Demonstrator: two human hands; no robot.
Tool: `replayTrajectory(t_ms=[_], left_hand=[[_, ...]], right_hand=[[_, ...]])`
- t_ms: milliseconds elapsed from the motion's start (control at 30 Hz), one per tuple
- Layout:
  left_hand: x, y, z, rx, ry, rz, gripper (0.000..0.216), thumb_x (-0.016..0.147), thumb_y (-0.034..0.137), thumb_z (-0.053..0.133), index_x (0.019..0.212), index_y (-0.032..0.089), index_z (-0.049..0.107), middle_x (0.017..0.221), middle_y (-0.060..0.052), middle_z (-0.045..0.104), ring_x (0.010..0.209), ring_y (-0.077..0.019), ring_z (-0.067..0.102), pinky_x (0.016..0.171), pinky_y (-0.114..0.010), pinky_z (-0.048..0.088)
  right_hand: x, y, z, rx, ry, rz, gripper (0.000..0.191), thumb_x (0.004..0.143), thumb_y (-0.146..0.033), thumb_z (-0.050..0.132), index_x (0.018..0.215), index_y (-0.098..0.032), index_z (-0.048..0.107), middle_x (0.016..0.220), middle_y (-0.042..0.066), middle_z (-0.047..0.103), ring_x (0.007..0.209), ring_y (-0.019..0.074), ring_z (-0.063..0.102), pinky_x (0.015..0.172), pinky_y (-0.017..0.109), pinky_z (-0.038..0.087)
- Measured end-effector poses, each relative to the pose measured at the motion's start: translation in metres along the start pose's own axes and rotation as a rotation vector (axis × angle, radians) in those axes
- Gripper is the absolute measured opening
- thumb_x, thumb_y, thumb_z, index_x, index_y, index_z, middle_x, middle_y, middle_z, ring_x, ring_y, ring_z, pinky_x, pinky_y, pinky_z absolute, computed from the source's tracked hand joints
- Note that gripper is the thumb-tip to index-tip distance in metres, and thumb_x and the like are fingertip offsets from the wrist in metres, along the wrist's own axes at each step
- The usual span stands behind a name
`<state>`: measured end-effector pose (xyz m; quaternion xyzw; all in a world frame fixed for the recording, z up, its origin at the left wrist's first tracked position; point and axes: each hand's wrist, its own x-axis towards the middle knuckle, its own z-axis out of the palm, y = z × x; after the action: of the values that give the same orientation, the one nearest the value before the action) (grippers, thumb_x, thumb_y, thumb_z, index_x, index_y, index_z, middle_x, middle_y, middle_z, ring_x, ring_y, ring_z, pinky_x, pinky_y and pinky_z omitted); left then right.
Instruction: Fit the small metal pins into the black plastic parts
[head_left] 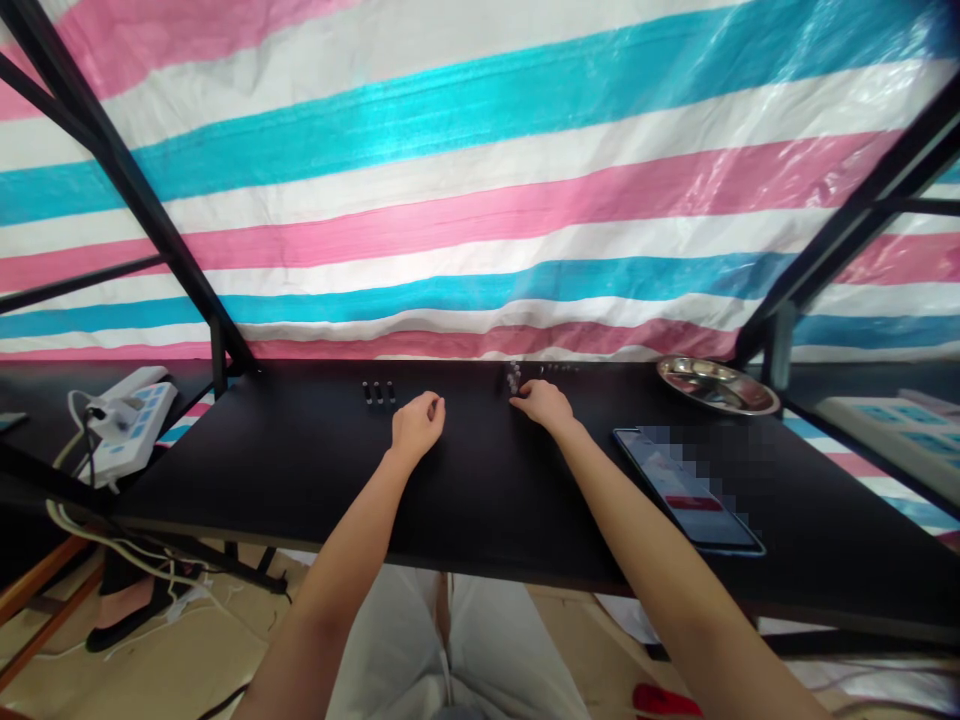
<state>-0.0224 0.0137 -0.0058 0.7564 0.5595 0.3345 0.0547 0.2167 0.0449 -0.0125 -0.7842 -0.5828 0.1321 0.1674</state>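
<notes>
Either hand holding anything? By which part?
Cannot tell. The left hand is curled, nothing visible in it; the right hand is by the small pieces, any grip too small to make out.

Hands (pixel 418 428): 2 | small dark cylinders (pixel 379 392): 3 | phone (pixel 686 492): 1 | metal dish (pixel 716 387): 1

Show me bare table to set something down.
Bare black table: between the left hand and right hand, and left of the three small cylinders. Crowded: around the right hand's small pieces, and by the phone and metal dish.
</notes>
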Motion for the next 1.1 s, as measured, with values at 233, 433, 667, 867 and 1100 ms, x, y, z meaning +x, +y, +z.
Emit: replayTrajectory(t_ms=[233,433,667,867,1100], left_hand=[[0.012,-0.011,-0.020,0.151,0.010,-0.390,0.049,0.084,0.028,0.041,0.132,0.017,0.032,0.088,-0.012,0.065,0.077,-0.0252,0.063,0.072,-0.034,0.043],[0.014,-0.020,-0.019,0.195,-0.033,-0.447,0.050,0.085,0.030,0.040,0.132,0.017,0.031,0.092,-0.017,0.065,0.082,-0.0295,0.063,0.074,-0.038,0.044],[0.016,-0.027,-0.011,0.250,-0.050,-0.426,0.054,0.084,0.030,0.040,0.135,0.019,0.027,0.093,-0.016,0.065,0.082,-0.0289,0.064,0.073,-0.037,0.045],[0.018,-0.028,-0.009,0.256,-0.058,-0.435,0.046,0.086,0.029,0.038,0.131,0.019,0.033,0.096,-0.016,0.064,0.085,-0.0276,0.063,0.075,-0.037,0.045],[0.017,-0.031,-0.009,0.147,-0.040,-0.433,0.026,0.088,0.023,0.033,0.109,0.019,0.047,0.090,-0.016,0.064,0.081,-0.0268,0.063,0.071,-0.036,0.043]], right_hand=[[-0.041,-0.009,0.000,0.064,0.073,-0.193,0.023,0.077,-0.039,0.053,0.083,-0.021,0.067,0.082,0.006,0.067,0.077,0.0196,0.061,0.064,0.027,0.042],[-0.056,-0.019,0.006,0.109,0.081,-0.342,0.025,0.081,-0.038,0.049,0.082,-0.022,0.067,0.073,0.003,0.066,0.070,0.0168,0.060,0.059,0.025,0.038],[-0.059,-0.022,0.007,0.110,0.116,-0.369,0.027,0.082,-0.039,0.046,0.079,-0.022,0.067,0.069,0.003,0.065,0.064,0.0156,0.058,0.057,0.024,0.036],[-0.058,-0.022,0.008,0.100,0.100,-0.375,0.027,0.082,-0.039,0.046,0.080,-0.023,0.067,0.070,0.002,0.066,0.064,0.0154,0.058,0.056,0.024,0.035],[-0.057,-0.019,0.011,0.098,0.112,-0.374,0.028,0.082,-0.040,0.045,0.080,-0.022,0.067,0.069,0.003,0.066,0.066,0.0165,0.059,0.058,0.024,0.037]])
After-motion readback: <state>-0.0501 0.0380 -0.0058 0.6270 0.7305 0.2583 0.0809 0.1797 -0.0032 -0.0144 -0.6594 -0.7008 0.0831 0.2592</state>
